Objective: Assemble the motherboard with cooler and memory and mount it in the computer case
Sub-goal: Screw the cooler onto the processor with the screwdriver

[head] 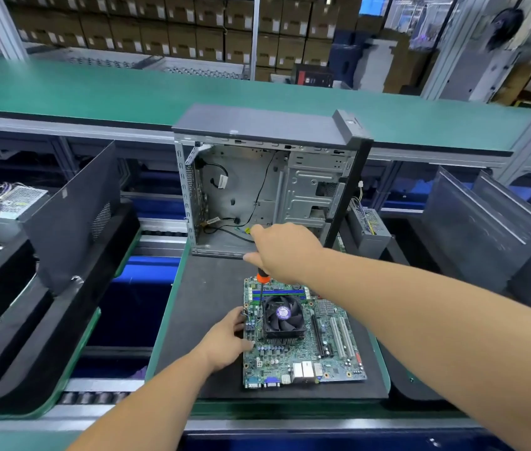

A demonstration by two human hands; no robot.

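Note:
A green motherboard (pixel 299 356) lies flat on a dark mat (pixel 205 307). A black fan cooler (pixel 283 315) sits on the board, with blue memory slots (pixel 277 292) just behind it. My right hand (pixel 285 250) is shut on an orange-handled screwdriver (pixel 262 278), held upright with its shaft reaching down to the cooler's far left corner. My left hand (pixel 225 341) rests on the board's left edge, fingers against it. Behind the board an open computer case (pixel 267 187) stands upright, its inside bare except for black cables.
A black case side panel (pixel 75 209) leans at the left, more panels (pixel 491 236) at the right. Power supplies sit at far left (pixel 10 206) and right of the case (pixel 368 226). A green conveyor belt (pixel 127 89) runs behind; stacked cartons beyond.

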